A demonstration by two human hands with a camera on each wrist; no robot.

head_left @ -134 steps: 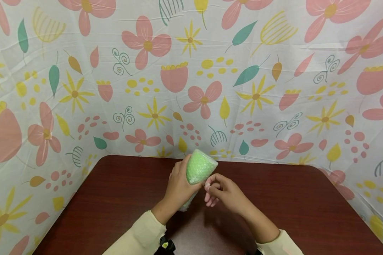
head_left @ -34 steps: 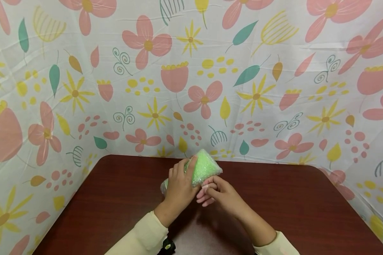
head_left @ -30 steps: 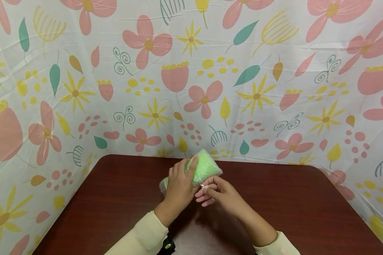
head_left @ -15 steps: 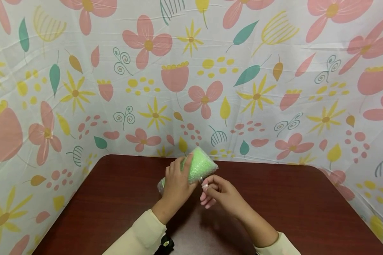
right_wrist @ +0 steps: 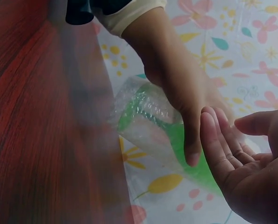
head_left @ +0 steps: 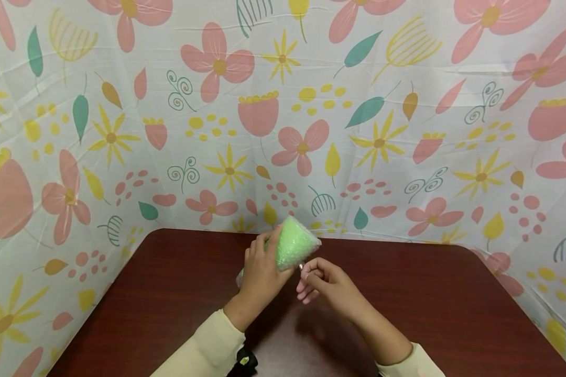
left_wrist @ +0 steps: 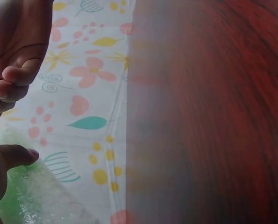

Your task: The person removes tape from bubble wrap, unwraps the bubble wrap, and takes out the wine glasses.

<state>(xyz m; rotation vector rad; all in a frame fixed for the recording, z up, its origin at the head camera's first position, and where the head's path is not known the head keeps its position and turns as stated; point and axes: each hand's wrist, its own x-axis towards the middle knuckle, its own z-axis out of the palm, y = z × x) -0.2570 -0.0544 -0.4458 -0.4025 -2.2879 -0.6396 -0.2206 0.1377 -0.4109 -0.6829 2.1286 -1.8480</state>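
A bright green object in clear bubble wrap [head_left: 296,243], wider at its upper right end, is held tilted above the table. My left hand [head_left: 261,272] grips it round the middle, thumb on the near side; the lower left end shows past the hand. What the green object is stays hidden by the wrap. Just right of it, my right hand [head_left: 330,283] has thumb and index finger together on a small clear, shiny strip at the wrap's lower edge. In the right wrist view, the left thumb presses on the bubble wrap [right_wrist: 148,105] beside the right fingers.
A dark red-brown wooden table [head_left: 429,303] lies under both hands. Behind and at the sides hangs a white floral cloth [head_left: 396,173], close to the table's back edge. A black wrist strap [head_left: 245,361] shows below the left sleeve.
The wrapped object has turned in my left hand since the earliest frame. Over the last second it has shifted slightly left and up, while the right fingers stay close to its lower edge.
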